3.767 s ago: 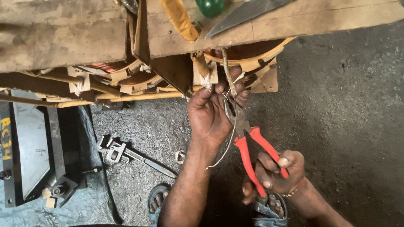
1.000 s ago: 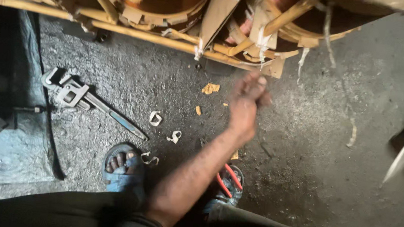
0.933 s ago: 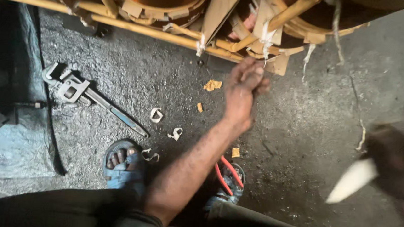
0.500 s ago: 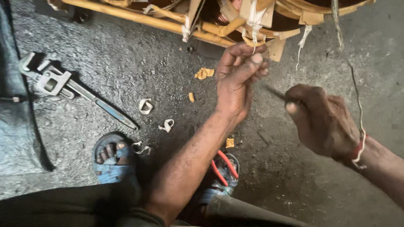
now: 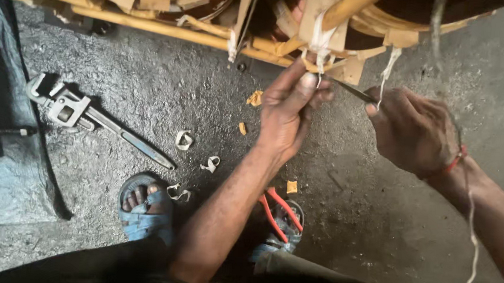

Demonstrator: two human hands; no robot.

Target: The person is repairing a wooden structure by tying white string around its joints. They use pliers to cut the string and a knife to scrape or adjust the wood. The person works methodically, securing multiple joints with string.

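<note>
I see my left hand (image 5: 287, 117) pinching one white tape strip (image 5: 318, 42) hanging from the yellow rod (image 5: 346, 11) overhead. My right hand (image 5: 412, 130) is fisted around one thin blade (image 5: 352, 90), its tip just beside that strip. Below lie one pipe wrench (image 5: 92, 117), one pair of red-handled pliers (image 5: 280, 206) and three white curled scraps (image 5: 184, 140).

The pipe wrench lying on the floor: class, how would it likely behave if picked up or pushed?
The pipe wrench looks like solid metal, so probably rigid and heavy for its size. Its bulky jaw end suggests it would hang head-down if lifted by the slim handle. Lying flat on the rough, gritty floor, it would likely scrape rather than roll.
</note>
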